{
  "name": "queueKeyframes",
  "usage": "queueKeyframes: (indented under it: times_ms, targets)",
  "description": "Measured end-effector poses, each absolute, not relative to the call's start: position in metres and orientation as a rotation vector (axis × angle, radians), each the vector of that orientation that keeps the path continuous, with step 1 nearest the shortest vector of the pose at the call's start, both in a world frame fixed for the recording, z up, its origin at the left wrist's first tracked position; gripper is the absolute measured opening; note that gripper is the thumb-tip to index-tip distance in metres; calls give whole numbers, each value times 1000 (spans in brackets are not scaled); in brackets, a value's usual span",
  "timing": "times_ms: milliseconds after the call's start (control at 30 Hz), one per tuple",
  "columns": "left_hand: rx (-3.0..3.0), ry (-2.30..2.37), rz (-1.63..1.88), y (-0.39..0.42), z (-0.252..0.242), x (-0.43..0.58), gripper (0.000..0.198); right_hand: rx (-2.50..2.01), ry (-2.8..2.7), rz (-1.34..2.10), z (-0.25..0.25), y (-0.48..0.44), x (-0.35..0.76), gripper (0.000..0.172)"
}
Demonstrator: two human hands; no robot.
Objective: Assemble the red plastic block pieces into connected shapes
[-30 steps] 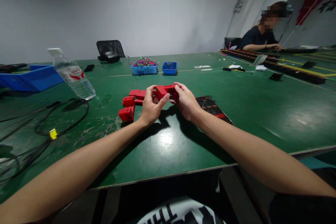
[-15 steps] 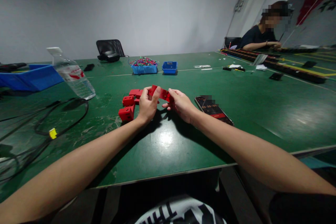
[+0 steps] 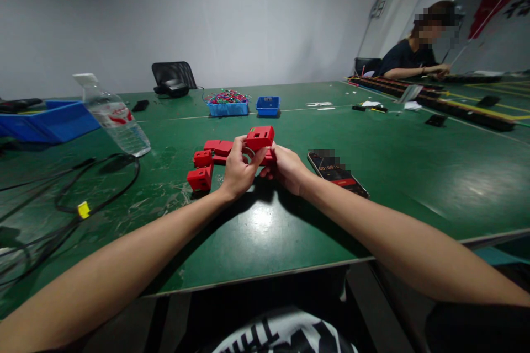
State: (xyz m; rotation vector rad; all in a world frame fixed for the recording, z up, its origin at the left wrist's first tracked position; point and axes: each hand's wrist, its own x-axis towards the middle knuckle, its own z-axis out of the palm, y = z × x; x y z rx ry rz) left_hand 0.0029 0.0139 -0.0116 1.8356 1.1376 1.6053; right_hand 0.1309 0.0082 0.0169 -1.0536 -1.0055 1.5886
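My left hand [image 3: 240, 168] is closed on a red plastic block [image 3: 260, 137] with dark openings in its top face, its thumb pressed below the block. Close beside it, my right hand [image 3: 287, 168] is closed on a lower red section [image 3: 270, 158]. Fingers hide where the two red sections meet, so I cannot tell whether they are one piece. To the left of my left hand, several red plastic blocks lie on the green table, among them a small block [image 3: 202, 158], a nearer block [image 3: 199, 178] and a flatter one [image 3: 218, 147].
A phone [image 3: 337, 172] lies right of my hands. Behind stand a blue bin of colourful small parts [image 3: 227, 108] and a smaller blue bin [image 3: 268, 106]. Leftward are a tilted water bottle [image 3: 118, 118], black cables [image 3: 136, 171] and a large blue bin [image 3: 58, 127]. A person [image 3: 409, 58] sits far right.
The red piece in my hands has been turned, so a face with openings now points up. My left hand has shifted slightly to the right, nearer my right hand.
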Motion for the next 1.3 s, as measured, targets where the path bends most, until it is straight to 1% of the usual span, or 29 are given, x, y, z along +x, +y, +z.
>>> queueKeyframes:
  times_ms: [100, 267, 533, 700, 833, 933, 1000, 1200, 1300]
  targets:
    - [1851, 1137, 1580, 14, -12, 2, 47, -1044, -1008, 1594, 17, 9, 131, 25]
    - [2062, 1171, 1581, 13, -14, 2, 36, -1013, -996, 1589, 17, 9, 132, 18]
    - [2290, 1098, 1500, 15, -21, 0, 40, -1010, -989, 1500, 13, 11, 131, 16]
    - [2102, 1049, 1466, 17, -19, 2, 47, -1020, -1016, 1509, 13, 11, 131, 12]
    - [1907, 1130, 1380, 20, -18, 2, 45, -1086, -996, 1533, 17, 9, 129, 21]
    - [1842, 1176, 1269, 23, -18, 0, 57, -1087, -1014, 1568, 18, 8, 129, 25]
    - [1809, 1182, 1258, 23, -17, -1, 60, -1076, -1027, 1579, 18, 8, 129, 26]
    - [1715, 1125, 1308, 23, -17, 0, 59, -1044, -1050, 1594, 17, 6, 128, 25]
    - [1586, 1139, 1351, 26, -18, 0, 60, -1018, -1098, 1594, 19, 4, 128, 20]
